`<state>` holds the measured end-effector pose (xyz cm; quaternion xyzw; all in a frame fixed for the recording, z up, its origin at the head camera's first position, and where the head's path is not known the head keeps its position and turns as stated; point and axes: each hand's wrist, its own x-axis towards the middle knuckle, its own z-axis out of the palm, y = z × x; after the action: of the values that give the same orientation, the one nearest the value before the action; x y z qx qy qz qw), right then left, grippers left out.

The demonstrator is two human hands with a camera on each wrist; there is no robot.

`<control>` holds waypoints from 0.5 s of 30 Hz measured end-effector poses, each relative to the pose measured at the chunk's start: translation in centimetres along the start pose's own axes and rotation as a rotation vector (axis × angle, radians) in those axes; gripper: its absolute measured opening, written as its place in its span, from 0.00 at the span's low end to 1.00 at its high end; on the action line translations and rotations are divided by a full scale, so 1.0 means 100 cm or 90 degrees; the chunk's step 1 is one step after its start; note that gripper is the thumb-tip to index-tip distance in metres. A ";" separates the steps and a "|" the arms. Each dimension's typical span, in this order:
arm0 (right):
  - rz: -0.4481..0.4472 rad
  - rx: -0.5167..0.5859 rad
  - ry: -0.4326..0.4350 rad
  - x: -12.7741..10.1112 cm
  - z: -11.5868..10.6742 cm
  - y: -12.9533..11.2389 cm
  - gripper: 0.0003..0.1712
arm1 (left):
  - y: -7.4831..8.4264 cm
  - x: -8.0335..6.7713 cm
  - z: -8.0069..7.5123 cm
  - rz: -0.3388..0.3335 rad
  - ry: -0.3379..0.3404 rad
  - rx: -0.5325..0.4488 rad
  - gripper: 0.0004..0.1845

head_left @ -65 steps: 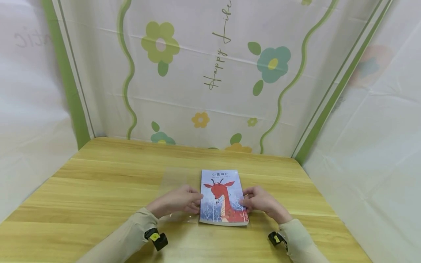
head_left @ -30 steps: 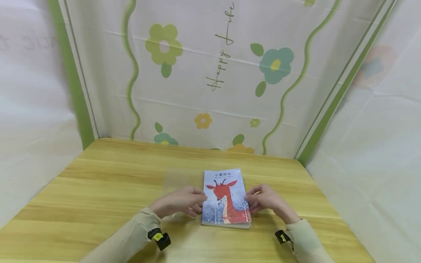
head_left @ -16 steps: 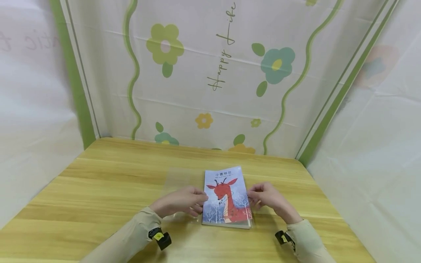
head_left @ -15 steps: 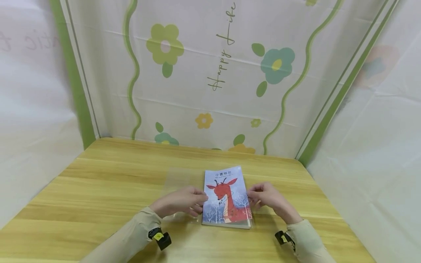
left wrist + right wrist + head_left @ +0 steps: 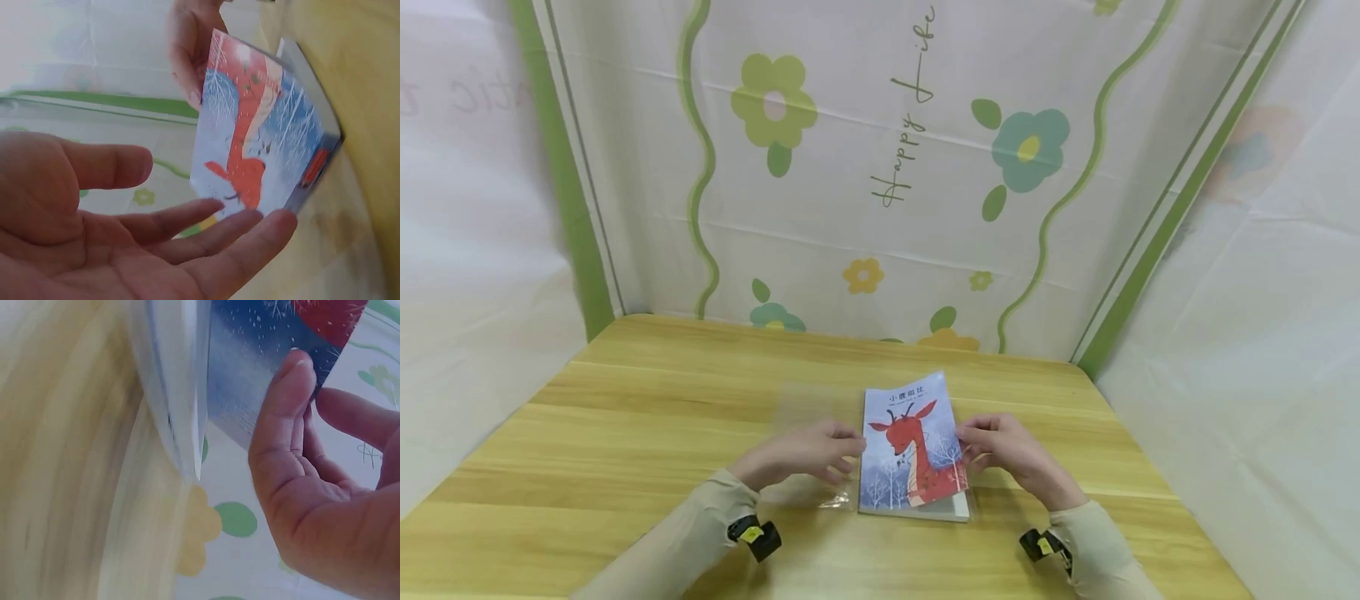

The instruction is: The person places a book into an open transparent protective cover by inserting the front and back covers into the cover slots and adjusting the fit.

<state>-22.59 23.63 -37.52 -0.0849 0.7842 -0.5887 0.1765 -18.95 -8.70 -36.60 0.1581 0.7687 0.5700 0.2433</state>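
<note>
A paperback book (image 5: 906, 467) lies on the wooden table, its blue front cover (image 5: 250, 131) printed with a red deer. My right hand (image 5: 1011, 457) pinches that cover at its right edge and holds it lifted off the pages (image 5: 178, 381); the right wrist view shows the thumb and a finger at the cover's edge. Beside the spine is my left hand (image 5: 805, 454), its fingers loosely spread and gripping nothing in the left wrist view. A clear plastic sheet (image 5: 801, 402) lies under the left hand and reaches the book.
The wooden table (image 5: 647, 433) spreads out around the book. A white curtain (image 5: 880, 242) with printed flowers hangs behind its far edge, and pale sheets (image 5: 1247, 333) close off both sides. Each wrist carries a small black camera (image 5: 765, 542).
The right hand has raised the front cover's right side, and the pages now show below it. My left hand has shifted slightly left, away from the spine.
</note>
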 end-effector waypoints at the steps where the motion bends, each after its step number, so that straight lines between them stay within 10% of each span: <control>1: 0.004 0.016 -0.003 0.000 0.000 0.000 0.15 | 0.001 -0.001 -0.002 0.003 0.004 0.017 0.23; 15: 0.026 0.099 0.019 0.002 0.016 -0.008 0.25 | -0.003 -0.025 -0.040 0.037 0.025 0.108 0.17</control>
<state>-22.24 21.94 -37.20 -0.0464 0.7401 -0.6455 0.1826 -19.06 -13.27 -35.50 0.1895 0.8137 0.5128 0.1973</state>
